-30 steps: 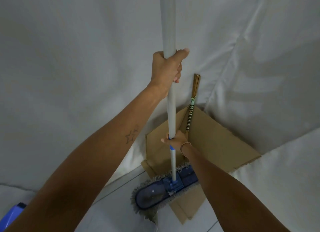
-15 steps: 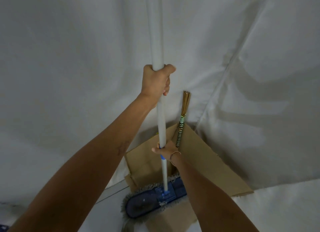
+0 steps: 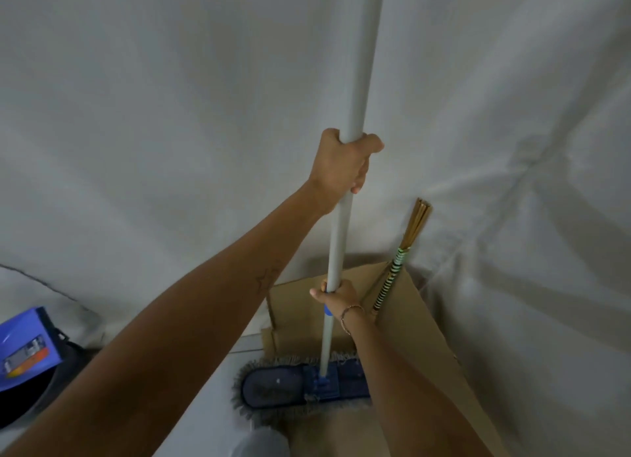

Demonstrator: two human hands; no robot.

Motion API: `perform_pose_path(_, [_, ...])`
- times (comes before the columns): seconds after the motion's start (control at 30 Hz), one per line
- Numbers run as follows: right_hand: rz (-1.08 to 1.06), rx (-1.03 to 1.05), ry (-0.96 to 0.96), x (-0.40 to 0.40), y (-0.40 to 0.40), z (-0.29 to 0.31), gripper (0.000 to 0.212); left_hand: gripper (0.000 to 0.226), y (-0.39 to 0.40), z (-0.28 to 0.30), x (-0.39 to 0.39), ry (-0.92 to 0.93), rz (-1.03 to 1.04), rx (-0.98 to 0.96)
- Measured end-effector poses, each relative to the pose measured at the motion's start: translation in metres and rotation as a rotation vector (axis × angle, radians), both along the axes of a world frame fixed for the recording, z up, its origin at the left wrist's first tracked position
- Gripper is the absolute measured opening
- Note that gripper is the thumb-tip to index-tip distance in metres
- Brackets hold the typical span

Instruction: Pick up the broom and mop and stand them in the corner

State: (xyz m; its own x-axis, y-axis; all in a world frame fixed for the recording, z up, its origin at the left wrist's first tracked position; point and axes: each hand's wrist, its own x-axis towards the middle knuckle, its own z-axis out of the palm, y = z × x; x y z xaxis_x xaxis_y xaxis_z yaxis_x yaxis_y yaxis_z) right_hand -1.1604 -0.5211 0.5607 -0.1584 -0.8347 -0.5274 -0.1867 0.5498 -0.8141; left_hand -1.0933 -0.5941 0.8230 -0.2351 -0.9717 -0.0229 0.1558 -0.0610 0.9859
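Note:
The mop [image 3: 355, 80] has a long grey pole and a flat blue head with a grey fringe [image 3: 290, 386] resting on the floor. It stands nearly upright in front of the corner. My left hand [image 3: 341, 164] grips the pole high up. My right hand [image 3: 336, 294] grips it lower, just above a blue collar. The broom [image 3: 399, 268] leans in the corner just right of the mop, its stick bundle and green-striped binding showing; its lower end is hidden behind my right arm.
White sheets cover both walls [image 3: 136, 115] that meet at the corner. A flattened cardboard sheet [image 3: 420, 323] lies on the floor and against the corner under the mop and broom. A blue and black object [image 3: 24, 347] sits at the lower left edge.
The view has shifted, so the mop and corner sit further right and the blue object appears at left. Both hands keep their grip on the mop pole; the broom stays leaning.

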Motion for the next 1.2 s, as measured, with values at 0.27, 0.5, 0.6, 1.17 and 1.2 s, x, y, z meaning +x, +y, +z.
perform_pose_path(0.27, [-0.021,0.046,0.034,-0.001,-0.057,-0.034,0.03,0.047,-0.056,-0.044,0.0,-0.059,-0.066,0.001])
perform_pose_path(0.5, [-0.096,0.104,0.075,0.013,-0.099,-0.052,0.029,0.047,-0.115,-0.077,0.008,-0.046,-0.086,0.035])
perform_pose_path(0.6, [-0.085,0.128,0.103,0.013,-0.11,-0.054,0.029,0.049,-0.13,-0.085,0.008,-0.025,-0.124,0.041])
perform_pose_path(1.17, [0.077,0.024,0.304,-0.012,-0.08,-0.003,0.033,0.028,-0.116,-0.089,0.043,-0.397,-0.154,-0.068])
perform_pose_path(1.2, [0.09,0.021,0.326,-0.015,-0.072,0.006,0.033,0.027,-0.106,-0.091,0.05,-0.462,-0.131,-0.05])
